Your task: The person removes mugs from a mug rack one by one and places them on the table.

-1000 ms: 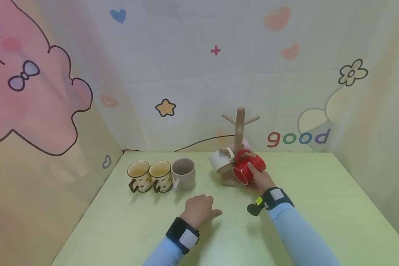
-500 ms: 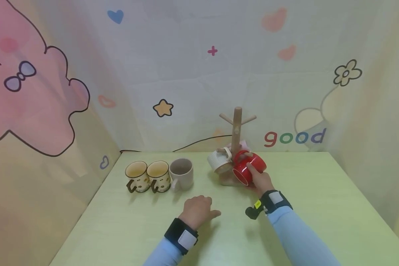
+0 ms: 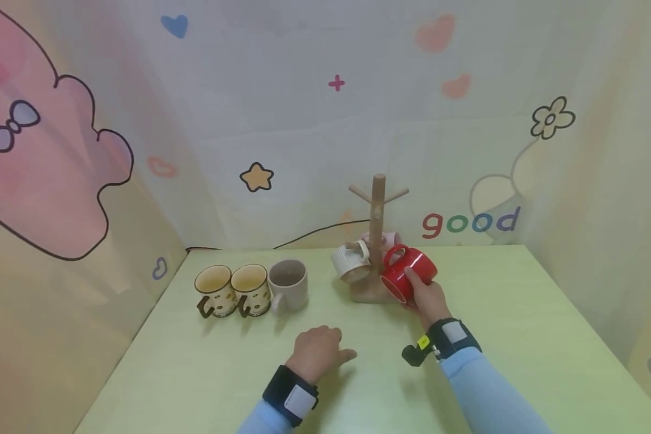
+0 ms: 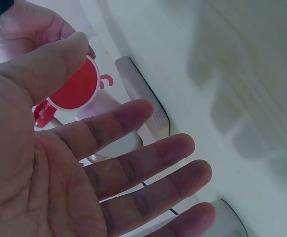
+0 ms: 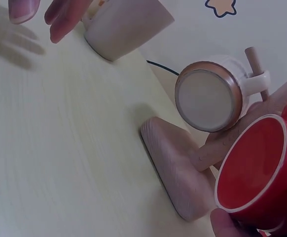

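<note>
The red mug (image 3: 416, 262) had shifted rightward from the wooden rack's (image 3: 378, 205) trunk, suggesting removal.
Left of the rack stood two patterned mugs (image 3: 251, 295) and one grey mug (image 3: 295, 292); left-front, the left hand (image 3: 314, 352) held nothing, fingers extended; on it, one white mug (image 3: 349, 262), one pink mug (image 3: 392, 239); just right, the right hand (image 3: 430, 301) grasped the single red one.

The left sleeve (image 3: 266, 419), near 7 o'clock, and the right sleeve (image 3: 493, 392), between 4 and 5, are light blue. The left wristband (image 3: 275, 386) and right wristband (image 3: 439, 335) are black, each with a pale rectangular patch (image 3: 300, 402); a rounded black attachment (image 3: 412, 355) with a yellow tag (image 3: 424, 342) juts from the latter towards 8 o'clock.
</note>
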A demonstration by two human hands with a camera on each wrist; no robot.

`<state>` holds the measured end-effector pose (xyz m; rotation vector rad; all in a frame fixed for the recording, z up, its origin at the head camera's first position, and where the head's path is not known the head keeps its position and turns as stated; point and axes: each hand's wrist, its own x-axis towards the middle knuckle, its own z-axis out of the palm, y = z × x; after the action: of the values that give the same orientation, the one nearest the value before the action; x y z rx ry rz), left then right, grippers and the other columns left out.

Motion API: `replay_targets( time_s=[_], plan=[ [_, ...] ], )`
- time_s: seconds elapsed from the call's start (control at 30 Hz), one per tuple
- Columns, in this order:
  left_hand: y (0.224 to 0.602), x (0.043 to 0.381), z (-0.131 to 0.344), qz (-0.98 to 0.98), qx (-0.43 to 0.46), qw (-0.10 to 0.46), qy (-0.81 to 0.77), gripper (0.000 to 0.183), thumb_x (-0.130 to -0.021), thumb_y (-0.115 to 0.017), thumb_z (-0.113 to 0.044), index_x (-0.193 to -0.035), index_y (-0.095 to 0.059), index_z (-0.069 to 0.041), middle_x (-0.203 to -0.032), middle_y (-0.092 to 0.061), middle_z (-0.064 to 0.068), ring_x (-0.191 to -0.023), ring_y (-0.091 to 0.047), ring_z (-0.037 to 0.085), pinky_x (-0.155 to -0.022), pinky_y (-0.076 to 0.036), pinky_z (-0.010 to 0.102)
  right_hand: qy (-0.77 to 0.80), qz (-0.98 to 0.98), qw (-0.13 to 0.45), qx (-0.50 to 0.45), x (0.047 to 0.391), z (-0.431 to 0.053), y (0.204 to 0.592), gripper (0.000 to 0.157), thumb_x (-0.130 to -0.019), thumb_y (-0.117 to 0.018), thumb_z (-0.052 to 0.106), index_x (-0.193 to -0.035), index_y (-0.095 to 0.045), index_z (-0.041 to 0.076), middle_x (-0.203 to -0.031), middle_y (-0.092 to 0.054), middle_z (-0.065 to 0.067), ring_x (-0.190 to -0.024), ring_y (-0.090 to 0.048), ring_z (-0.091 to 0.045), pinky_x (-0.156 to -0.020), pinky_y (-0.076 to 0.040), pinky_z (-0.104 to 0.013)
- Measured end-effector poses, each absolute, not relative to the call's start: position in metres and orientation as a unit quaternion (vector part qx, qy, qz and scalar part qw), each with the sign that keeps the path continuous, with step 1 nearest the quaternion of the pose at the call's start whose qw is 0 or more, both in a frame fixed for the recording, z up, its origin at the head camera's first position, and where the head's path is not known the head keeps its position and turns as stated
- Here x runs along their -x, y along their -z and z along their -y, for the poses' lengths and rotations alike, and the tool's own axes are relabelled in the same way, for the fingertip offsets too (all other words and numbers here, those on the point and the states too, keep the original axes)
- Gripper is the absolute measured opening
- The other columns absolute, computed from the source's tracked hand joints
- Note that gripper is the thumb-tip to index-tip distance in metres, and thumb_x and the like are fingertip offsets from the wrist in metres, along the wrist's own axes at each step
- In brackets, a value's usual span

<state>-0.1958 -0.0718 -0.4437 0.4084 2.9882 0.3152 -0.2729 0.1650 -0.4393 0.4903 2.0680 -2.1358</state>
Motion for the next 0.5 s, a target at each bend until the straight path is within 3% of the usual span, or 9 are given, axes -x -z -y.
replay_targets(
  time_s=[0.5],
  plan=[
    [0.449,0.188,0.078,-0.986,-0.128,0.03,-0.104,0.04,-0.084,-0.071,-0.051,-0.09,-0.07,-0.012,-0.075,-0.063,0.001,-0.069,-0.062,0.023,-0.058,-0.048,0.04,0.7,-0.696,0.051,-0.15,0.232,-0.182,0.448,0.101,-0.092,-0.061,0.058,-0.156,-0.007,0.002,-0.154,-0.029,-0.02,-0.131,-0.04,-0.04,-0.101,-0.046,-0.039]
  ],
)
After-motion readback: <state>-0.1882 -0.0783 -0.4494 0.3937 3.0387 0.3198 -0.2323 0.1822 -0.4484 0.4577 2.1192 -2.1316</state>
